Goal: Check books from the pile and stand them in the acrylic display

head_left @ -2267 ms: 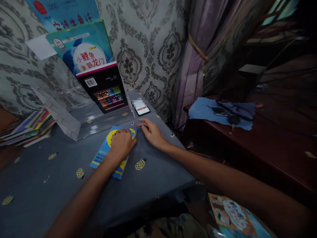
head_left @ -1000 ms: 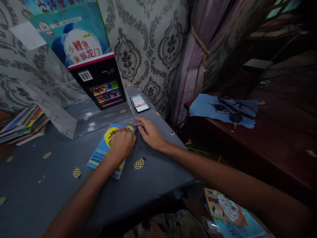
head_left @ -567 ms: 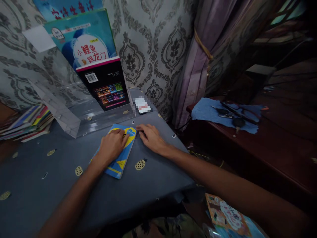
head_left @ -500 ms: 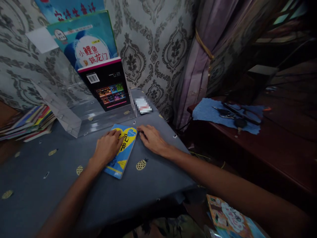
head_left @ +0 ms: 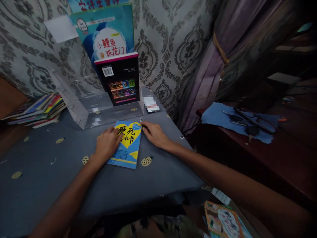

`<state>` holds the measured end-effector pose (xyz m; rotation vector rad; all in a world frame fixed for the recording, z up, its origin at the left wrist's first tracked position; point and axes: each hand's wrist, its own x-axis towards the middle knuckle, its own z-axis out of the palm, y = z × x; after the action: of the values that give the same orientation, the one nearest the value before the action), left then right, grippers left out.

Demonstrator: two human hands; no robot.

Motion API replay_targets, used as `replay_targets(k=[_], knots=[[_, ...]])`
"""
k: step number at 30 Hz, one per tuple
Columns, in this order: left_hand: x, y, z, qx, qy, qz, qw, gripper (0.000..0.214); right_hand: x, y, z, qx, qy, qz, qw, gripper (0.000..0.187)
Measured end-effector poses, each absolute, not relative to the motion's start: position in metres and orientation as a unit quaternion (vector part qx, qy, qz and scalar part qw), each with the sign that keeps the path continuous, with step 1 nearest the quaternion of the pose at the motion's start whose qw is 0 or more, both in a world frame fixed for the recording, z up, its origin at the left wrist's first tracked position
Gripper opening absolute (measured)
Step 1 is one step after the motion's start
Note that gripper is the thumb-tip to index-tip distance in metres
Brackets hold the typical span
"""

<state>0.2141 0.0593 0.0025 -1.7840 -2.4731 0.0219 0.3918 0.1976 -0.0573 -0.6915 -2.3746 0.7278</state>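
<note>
A blue book (head_left: 127, 153) with a yellow heart and black lettering on its cover lies shut and flat on the cloth-covered table. Along its left edge rests my left hand (head_left: 107, 143), fingers laid out with the tips over the cover; its thumb is hidden. My right hand (head_left: 156, 134) is at the book's upper right corner, its fingers stretched out and the foremost fingertip touching the corner. Behind the book, a clear acrylic stand (head_left: 79, 115) holds a black book (head_left: 123, 81) showing its back cover and a teal book (head_left: 106, 29) behind that.
Stacked books (head_left: 47, 110) lie at the table's left. A pixelated white item (head_left: 152, 104) lies right of the stand. To the right, a dark red surface (head_left: 292, 165) bears a blue cloth (head_left: 215, 115) with glasses (head_left: 255, 120). An orange-covered book (head_left: 223, 219) is low at the right.
The blue book has turned to sit straighter. My left hand has slid off the middle of its cover to the left edge, uncovering more lettering. The view has shifted.
</note>
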Motion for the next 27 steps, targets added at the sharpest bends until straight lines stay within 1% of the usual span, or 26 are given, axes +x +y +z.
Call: replay_targets(k=[7,10,12,14,16,19,21,25,27], knots=[[0.212,0.055,0.002,-0.587,-0.808,-0.006,0.053,0.044,0.363,0.223,-0.056,-0.236,-0.891,0.273,0.277,0.028],[0.216,0.054,0.006,-0.584,-0.809,0.013,0.057,0.048,0.358,0.226,-0.057,-0.237,-0.896,0.262,0.270,0.029],[0.220,0.053,0.007,-0.600,-0.796,0.025,0.079,0.050,0.358,0.225,-0.059,-0.236,-0.897,0.256,0.272,0.030],[0.224,0.051,0.006,-0.664,-0.741,0.016,0.095,0.049,0.358,0.224,-0.060,-0.229,-0.899,0.251,0.277,0.030],[0.228,0.047,0.002,-0.759,-0.646,-0.009,0.085,0.046,0.360,0.223,-0.061,-0.226,-0.902,0.246,0.275,0.031],[0.233,0.040,-0.005,-0.845,-0.528,-0.034,0.076,0.052,0.362,0.223,-0.063,-0.222,-0.906,0.245,0.265,0.033],[0.235,0.036,-0.009,-0.857,-0.504,-0.037,0.101,0.051,0.364,0.222,-0.064,-0.213,-0.910,0.241,0.261,0.035],[0.235,0.033,-0.015,-0.860,-0.488,-0.043,0.145,0.036,0.368,0.219,-0.066,-0.208,-0.921,0.217,0.249,0.039],[0.234,0.033,-0.019,-0.864,-0.474,-0.052,0.164,0.032,0.370,0.215,-0.066,-0.211,-0.924,0.213,0.239,0.042]])
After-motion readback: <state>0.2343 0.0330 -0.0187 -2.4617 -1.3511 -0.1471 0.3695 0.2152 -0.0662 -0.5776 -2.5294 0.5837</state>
